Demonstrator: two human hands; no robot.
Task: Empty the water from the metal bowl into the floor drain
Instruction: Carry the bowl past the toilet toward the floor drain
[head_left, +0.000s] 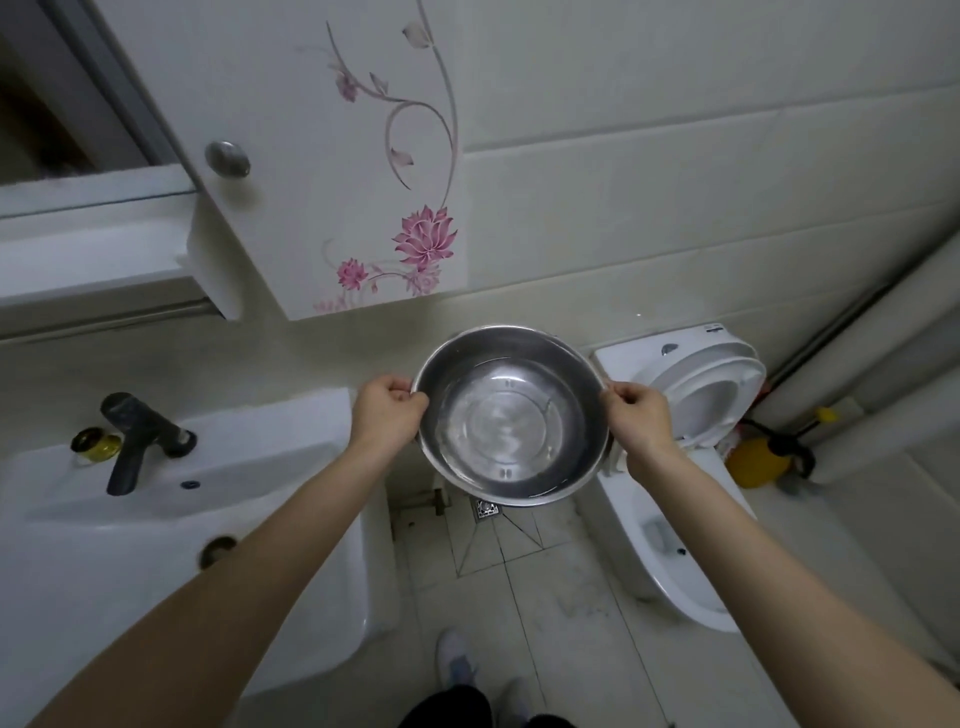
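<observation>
Above the tiled floor (524, 613) of a small bathroom, the metal bowl (511, 415) was held out at arm's length between both hands. The left hand (387, 418) was closed on the bowl's left rim, thumb on top and fingers curled beneath, and the right hand (636, 421) gripped the right rim in the same way. The bowl sat roughly level, its open side facing up toward the camera, with a shallow pool of clear water (501, 434) lying in its bottom and catching reflections.

Directly below the bowl's near edge, a square metal floor drain (487, 510) showed in the floor, partly hidden by the bowl's rim. It lay between the white washbasin (171, 499) on the left and the white toilet (680, 431) on the right, whose lid stood raised. A dark faucet (137, 436) rose from the basin's back edge, with a small amber jar (96, 445) just beside it. On the wall above the basin hung a white cabinet door (332, 156) printed with pink flowers and fitted with a round metal knob (227, 159). Beyond the toilet, a yellow container (756, 462) rested on the floor near the corner pipes. At the bottom of the view a pale shoe (457, 657) stood on the tiles.
</observation>
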